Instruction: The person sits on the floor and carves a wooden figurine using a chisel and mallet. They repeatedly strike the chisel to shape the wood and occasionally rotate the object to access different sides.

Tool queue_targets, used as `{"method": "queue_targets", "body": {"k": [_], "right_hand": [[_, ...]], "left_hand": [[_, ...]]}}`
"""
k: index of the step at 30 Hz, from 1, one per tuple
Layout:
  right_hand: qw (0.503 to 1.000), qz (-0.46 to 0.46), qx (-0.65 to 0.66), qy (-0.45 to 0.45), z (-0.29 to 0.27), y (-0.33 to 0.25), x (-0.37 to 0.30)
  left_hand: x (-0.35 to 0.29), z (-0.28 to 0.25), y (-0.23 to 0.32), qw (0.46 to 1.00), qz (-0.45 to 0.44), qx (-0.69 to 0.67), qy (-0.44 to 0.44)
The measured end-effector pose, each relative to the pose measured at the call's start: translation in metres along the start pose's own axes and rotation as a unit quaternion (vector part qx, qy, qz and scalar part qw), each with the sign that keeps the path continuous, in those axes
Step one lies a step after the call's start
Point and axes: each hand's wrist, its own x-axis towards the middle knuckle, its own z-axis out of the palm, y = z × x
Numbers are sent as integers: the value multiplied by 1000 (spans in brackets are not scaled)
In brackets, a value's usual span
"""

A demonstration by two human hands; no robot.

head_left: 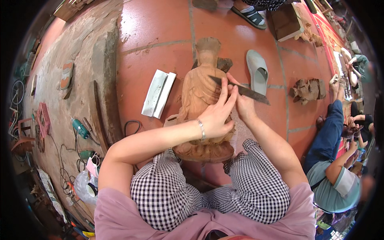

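A carved wooden figure [200,92] lies between my knees, with draped folds on its body and a petal-like base [204,151] nearest me. Across its upper body slants a dark flat blade [254,95], tapered to a point at its left end. My right hand [243,105] grips the blade from the right side, fingers closed around its middle. My left hand [218,116] reaches over the figure, its long fingers pressed against the blade beside the right fingers. The left thumb and palm lie over the lower folds and hide part of them.
A folded white sheet [154,98] lies left of the figure, and a grey slipper [257,70] to its right. Rough wood chunks [307,90] rest farther right. Green power tools [81,129] with cables lie at left. Another person [334,180] sits at right.
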Motion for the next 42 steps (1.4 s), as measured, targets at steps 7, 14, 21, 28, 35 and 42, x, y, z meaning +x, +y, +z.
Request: {"method": "queue_targets", "body": {"k": [7, 14, 21, 28, 35, 42], "right_hand": [[999, -1, 44, 9, -12, 7, -1], [998, 68, 0, 9, -16, 3, 1], [999, -20, -33, -13, -2, 1, -11], [999, 34, 31, -1, -32, 38, 4], [996, 56, 71, 23, -25, 19, 6], [998, 15, 32, -42, -4, 1, -7]], "left_hand": [[19, -15, 7, 996, -29, -12, -80], [31, -9, 2, 994, -19, 46, -100], [-10, 13, 5, 997, 57, 45, 6], [28, -2, 1, 996, 12, 15, -93], [27, -3, 2, 998, 4, 14, -66], [-2, 13, 0, 999, 37, 30, 7]]}}
